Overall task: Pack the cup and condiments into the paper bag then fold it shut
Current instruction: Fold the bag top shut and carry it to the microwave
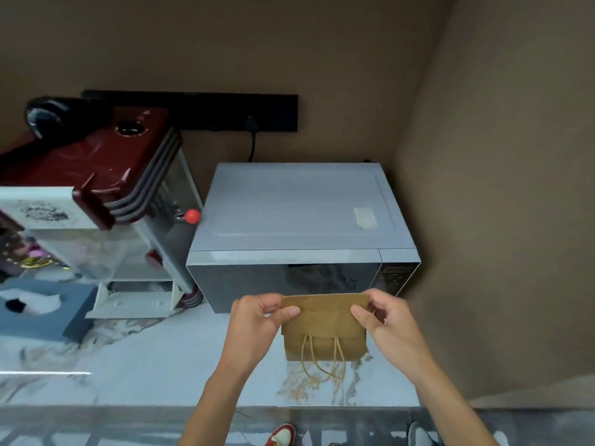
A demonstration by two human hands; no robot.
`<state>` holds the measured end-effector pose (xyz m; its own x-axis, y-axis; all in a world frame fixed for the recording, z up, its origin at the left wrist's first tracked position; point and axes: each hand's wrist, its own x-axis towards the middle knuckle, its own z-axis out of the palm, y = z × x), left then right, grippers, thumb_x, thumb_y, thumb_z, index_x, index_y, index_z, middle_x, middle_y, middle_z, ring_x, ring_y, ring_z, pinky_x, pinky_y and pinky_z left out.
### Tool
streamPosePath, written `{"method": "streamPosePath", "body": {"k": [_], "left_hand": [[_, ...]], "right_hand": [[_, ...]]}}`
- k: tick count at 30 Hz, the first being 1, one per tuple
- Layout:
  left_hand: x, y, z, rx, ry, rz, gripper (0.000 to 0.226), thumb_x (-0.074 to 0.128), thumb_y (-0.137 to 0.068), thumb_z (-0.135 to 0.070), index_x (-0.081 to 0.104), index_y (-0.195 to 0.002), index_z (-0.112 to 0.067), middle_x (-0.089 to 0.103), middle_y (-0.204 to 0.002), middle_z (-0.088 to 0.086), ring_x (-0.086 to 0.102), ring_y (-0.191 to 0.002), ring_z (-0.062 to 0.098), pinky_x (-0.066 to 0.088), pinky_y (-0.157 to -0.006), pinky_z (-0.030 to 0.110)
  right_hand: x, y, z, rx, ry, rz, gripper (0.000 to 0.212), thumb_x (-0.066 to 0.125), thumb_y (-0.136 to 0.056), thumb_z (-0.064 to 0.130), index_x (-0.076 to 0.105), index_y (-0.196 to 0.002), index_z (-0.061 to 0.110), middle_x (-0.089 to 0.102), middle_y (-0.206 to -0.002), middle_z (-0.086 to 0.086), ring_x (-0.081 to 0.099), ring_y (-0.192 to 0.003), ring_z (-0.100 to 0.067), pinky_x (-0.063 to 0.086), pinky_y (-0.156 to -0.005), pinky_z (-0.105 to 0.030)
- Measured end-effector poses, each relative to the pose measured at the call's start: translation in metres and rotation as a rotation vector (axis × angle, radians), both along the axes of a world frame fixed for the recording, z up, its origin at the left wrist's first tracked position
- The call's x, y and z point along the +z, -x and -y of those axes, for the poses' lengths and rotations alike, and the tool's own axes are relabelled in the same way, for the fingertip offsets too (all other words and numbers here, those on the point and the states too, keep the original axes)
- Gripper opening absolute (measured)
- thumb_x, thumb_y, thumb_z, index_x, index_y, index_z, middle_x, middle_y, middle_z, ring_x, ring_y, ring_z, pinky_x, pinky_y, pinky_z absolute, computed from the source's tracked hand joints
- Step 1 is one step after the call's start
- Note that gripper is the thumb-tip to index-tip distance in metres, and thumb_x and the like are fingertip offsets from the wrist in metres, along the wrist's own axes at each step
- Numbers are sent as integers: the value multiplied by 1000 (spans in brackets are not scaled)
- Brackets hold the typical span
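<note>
A brown paper bag [325,329] stands on the marble counter just in front of the microwave. Its top is folded over toward me, and its twine handles [322,362] hang down the front onto the counter. My left hand [257,326] pinches the folded top at its left corner. At the right corner, my right hand [383,320] pinches the same fold. The cup and condiments are not visible; the bag's inside is hidden.
A grey microwave [299,226] sits right behind the bag. To the left stand a dark red and clear machine [106,194] with a red knob and a grey tissue box [42,313]. A brown wall closes the right side. The counter edge [193,407] runs near me.
</note>
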<state>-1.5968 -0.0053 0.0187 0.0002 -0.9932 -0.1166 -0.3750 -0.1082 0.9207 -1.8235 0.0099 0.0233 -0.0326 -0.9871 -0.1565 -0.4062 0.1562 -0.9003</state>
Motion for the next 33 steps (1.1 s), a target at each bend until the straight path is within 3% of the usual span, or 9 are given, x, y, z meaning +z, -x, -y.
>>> {"method": "streamPosePath", "body": {"k": [2,7,12,15,17,21,25,30,33], "left_hand": [[0,7,-10,54,8,55,13,77,-82,-17,77,-71,-10,76,-68,-2,68,-66,13,53,-67,24],[-10,8,-13,91,28,192,2,79,-80,-19,81,-78,-19,79,-76,-9,70,-74,4,48,-65,6],[-35,-5,3,10,17,326,8,81,-78,-21,82,-83,-14,77,-72,-3,71,-71,18,50,-64,16],[-57,-14,14,13,8,362,14,80,-79,-20,81,-89,-11,77,-77,1,69,-72,19,42,-61,5],[-70,-17,19,-6,-22,377,15,79,-80,-20,81,-92,-11,80,-84,4,69,-73,17,44,-63,8],[-97,-21,21,-46,-85,433,11,77,-81,-17,82,-91,-21,80,-88,-1,70,-86,20,56,-80,28],[-109,-24,19,-86,-87,547,14,68,-87,-18,78,-92,-27,78,-86,-4,65,-90,22,56,-78,33],[-107,-22,28,-325,-40,755,27,55,-85,-14,71,-103,-28,75,-98,-1,62,-97,26,49,-77,33],[-102,-9,36,-434,4,912,19,51,-92,-24,69,-97,-23,72,-98,7,62,-97,31,45,-75,37]], "right_hand": [[-4,4,0,48,17,-25,11,64,-91,15,68,-86,24,73,-83,1,68,-82,-21,56,-79,-43],[-18,5,2,87,16,-72,9,64,-92,19,66,-88,27,72,-84,-1,67,-82,-21,55,-75,-38],[-47,-8,15,149,-47,-177,10,65,-91,18,65,-87,27,65,-78,7,56,-69,-8,44,-65,-20],[-69,-20,23,166,-99,-213,6,63,-92,19,64,-90,24,63,-79,10,56,-70,-5,43,-64,-17],[-84,-27,26,161,-114,-245,7,63,-92,20,63,-89,26,63,-78,9,57,-70,-5,44,-64,-19],[-107,-37,26,129,-128,-351,4,65,-91,25,65,-95,26,66,-79,2,62,-69,-11,48,-63,-22],[-124,-44,24,123,-117,-437,11,61,-93,31,63,-104,27,59,-89,0,57,-72,-9,39,-61,-14],[-118,-49,34,289,42,-728,27,56,-94,37,62,-117,24,61,-109,3,53,-105,-18,42,-93,-31],[-114,-63,43,461,175,-945,27,49,-97,33,63,-117,20,66,-116,5,46,-114,-20,33,-93,-38]]}}
